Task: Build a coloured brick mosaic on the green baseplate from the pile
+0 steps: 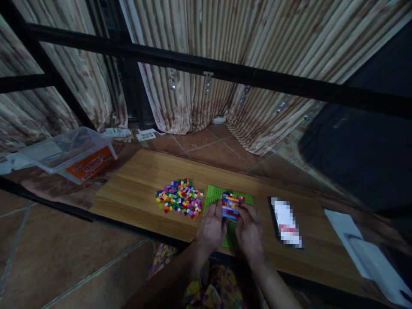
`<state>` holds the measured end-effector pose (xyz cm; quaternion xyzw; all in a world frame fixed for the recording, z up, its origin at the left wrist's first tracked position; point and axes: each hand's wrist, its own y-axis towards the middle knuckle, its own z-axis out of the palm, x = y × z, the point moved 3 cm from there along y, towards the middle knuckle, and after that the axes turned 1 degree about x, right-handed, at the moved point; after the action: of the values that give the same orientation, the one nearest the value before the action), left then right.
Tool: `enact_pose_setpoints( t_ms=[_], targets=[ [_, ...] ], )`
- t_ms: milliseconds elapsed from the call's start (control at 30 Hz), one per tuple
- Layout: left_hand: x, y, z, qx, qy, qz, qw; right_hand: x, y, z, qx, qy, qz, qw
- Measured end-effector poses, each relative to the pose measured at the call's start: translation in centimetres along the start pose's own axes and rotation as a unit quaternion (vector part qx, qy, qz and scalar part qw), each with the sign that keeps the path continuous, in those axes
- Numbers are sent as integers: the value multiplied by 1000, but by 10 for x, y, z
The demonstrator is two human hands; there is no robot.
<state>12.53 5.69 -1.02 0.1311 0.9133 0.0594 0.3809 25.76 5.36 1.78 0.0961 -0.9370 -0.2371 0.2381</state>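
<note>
On the green studded plastic baseplate (211, 195), between the two hands, sits a compact block of small multicoloured plastic bricks in rows (230, 207); whether it is pressed onto the studs or only rests there, cannot tell. Left hand (210, 227) lies against its left side, fingers together and reaching forward; right hand (249, 229) is bent at its right edge, fingers curled in. Fingertips partly hidden: cannot tell whether either hand pinches a brick. Likely trouble: uneven sideways pressure from the fingers might skew a row or pop a brick loose, and a leftward sweep of the left hand could scatter the loose heap of bright cube-like bricks (180, 197) beside the baseplate. All this on a long wood-grain tabletop (131, 184); to the right, a dark-edged phone (286, 223), screen blurred out. Beyond the table's left end, a clear plastic bin with an orange label (92, 164). Farther out: reddish-brown tiled floor (93, 266), a black metal bar (154, 55) crossing ahead, and striped beige curtains (209, 25) hanging behind it. Light dim.
</note>
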Motion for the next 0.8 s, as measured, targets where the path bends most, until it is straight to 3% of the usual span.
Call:
enact_pose_setpoints(
  t_ms=[300, 500, 633, 800],
  targets=[
    [-1, 0, -3, -10, 9, 2, 1000, -1, 2, -8, -4, 41, 19, 999],
    [0, -1, -3, -17, 29, 1, 999, -36, 1, -9, -83, 45, 124, 988],
    [1, -2, -6, -23, 7, -2, 1000, -59, -3, 5, -62, 26, 128, 989],
    [7, -4, -9, -50, -77, -2, 996, -67, -5, 12, -62, 39, 134, 988]
  ],
)
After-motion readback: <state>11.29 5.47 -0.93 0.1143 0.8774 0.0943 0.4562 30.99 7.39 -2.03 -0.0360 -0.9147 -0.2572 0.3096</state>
